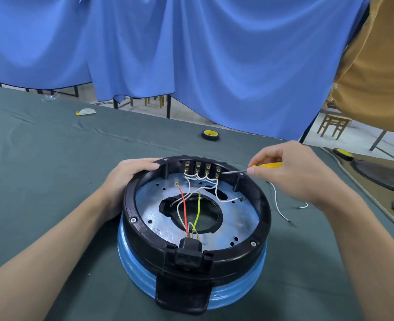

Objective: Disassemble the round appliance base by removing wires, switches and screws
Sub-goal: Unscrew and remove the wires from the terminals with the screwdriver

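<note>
The round appliance base (145, 232), black ring on a blue body, lies upside down on the green table. Inside, a silver plate carries white wires (216, 193), a red wire (183, 205) and a yellow-green wire (197, 210). A row of switches (203, 169) sits at the far rim. My left hand (126, 177) grips the ring's far left edge. My right hand (291, 172) holds a yellow-handled screwdriver (266, 165); its metal tip reaches the rightmost switch. A black socket block (189, 252) sits at the near rim.
A loose white wire (278, 206) lies on the table right of the base. A roll of black tape (210, 135) stands behind it. Dark round parts (381, 174) lie at the right edge. Blue cloth hangs behind the table.
</note>
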{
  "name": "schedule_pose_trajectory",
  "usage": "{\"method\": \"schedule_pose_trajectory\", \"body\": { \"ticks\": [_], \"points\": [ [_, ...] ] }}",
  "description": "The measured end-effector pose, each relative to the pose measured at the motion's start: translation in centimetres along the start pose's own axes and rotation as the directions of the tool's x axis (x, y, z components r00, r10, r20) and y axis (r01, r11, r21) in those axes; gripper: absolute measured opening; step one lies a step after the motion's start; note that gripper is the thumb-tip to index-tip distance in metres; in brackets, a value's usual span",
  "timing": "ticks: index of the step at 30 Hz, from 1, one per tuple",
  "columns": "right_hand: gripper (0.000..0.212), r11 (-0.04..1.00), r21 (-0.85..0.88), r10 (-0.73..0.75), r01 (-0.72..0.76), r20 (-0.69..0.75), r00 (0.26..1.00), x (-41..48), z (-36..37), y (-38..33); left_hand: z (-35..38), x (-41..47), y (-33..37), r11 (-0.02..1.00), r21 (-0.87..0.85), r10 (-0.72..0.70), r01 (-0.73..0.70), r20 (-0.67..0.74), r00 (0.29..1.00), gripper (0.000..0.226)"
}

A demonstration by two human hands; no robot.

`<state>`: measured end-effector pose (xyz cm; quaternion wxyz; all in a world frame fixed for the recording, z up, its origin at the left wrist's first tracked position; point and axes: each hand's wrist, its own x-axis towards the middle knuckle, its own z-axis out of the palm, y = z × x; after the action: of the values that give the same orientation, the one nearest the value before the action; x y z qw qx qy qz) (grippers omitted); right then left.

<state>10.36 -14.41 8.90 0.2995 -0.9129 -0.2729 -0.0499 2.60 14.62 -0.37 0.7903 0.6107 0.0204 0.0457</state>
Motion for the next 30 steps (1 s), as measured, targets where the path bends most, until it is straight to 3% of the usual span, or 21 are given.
{"method": "schedule_pose_trajectory", "body": {
  "ticks": [4, 8, 18, 30],
  "points": [
    [0.012, 0.999, 0.012, -0.052, 0.052, 0.047, 0.998, 0.1, -0.6, 0.5, -0.2, 0.3, -0.3, 1.0, -0.022, -0.013, 0.014, 0.03, 0.999, 0.041],
    [0.014, 0.989, -0.087, -0.11, 0.117, 0.082, 0.991, 0.0, 0.1, 0.6, 0.3, -0.1, -0.3, 1.0, -0.024, -0.003, 0.004, 0.013, 1.0, 0.039],
    [0.021, 0.972, -0.206, -0.117, 0.11, -0.026, 0.993, 0.0, 1.7, 0.3, 1.1, -0.7, 0.0, 0.999, -0.023, -0.027, 0.027, -0.02, 0.999, 0.047],
    [0.022, 0.971, -0.197, -0.152, 0.136, -0.069, 0.986, 0.4, 1.8, 0.4, 1.2, -0.9, 0.2, 1.0, 0.002, -0.002, 0.002, 0.036, 0.999, 0.038]
  ]
}}
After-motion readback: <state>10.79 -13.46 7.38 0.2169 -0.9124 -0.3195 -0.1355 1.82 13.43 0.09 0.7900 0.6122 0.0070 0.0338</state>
